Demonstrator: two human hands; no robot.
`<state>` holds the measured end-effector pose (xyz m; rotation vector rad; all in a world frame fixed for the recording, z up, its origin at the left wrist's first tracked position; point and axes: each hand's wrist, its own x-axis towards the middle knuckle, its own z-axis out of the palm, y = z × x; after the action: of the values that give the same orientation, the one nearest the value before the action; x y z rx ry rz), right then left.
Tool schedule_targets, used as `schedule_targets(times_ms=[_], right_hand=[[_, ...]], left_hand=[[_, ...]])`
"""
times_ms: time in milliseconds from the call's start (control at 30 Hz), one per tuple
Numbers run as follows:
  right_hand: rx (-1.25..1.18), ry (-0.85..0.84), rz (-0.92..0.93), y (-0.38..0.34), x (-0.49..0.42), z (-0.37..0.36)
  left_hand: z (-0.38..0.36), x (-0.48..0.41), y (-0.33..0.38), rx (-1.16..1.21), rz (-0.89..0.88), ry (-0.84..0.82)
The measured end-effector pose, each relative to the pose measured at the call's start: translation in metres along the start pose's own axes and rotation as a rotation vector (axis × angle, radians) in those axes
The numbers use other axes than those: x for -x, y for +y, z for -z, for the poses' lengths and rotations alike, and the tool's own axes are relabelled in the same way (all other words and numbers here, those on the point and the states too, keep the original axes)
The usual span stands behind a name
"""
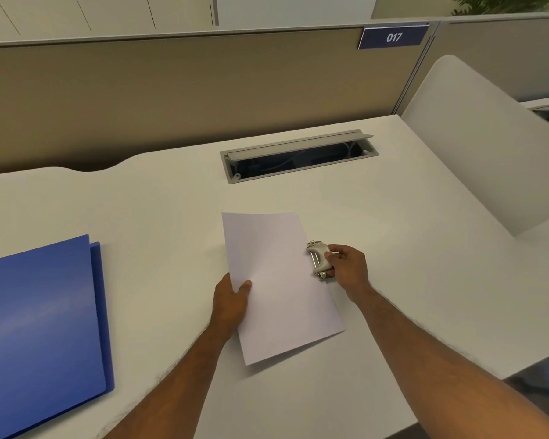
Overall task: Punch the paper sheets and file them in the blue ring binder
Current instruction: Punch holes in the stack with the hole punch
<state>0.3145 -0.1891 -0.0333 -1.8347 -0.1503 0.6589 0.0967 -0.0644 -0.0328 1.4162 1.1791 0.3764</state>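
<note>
Two bare forearms reach in from the near edge of the white desk point(393, 201). Left hand point(230, 301) pinches the left edge of the paper sheets point(276, 280), thumb on top and fingers curled beneath. Right hand point(347, 267) is closed around a small grey hole punch point(319, 260), which sits at the sheets' right edge; whether the edge is fully inside its slot I cannot tell. Paper is light and floppy, likely to bow or slide out of line, so it seems best held flat near the edge, close to the punch, with the stack squared. Punching looks to be the step in hand. Well apart to the left lies the blue ring binder point(42, 327), shut and flat, stiff enough to open by its cover edge.
</note>
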Motion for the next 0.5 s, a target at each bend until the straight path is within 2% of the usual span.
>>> schedule_targets(times_ms=[500], right_hand=[[0.12, -0.031, 0.029, 0.0013, -0.005, -0.0007]], left_hand=[[-0.0065, 0.0002, 0.0084, -0.009, 0.033, 0.0]])
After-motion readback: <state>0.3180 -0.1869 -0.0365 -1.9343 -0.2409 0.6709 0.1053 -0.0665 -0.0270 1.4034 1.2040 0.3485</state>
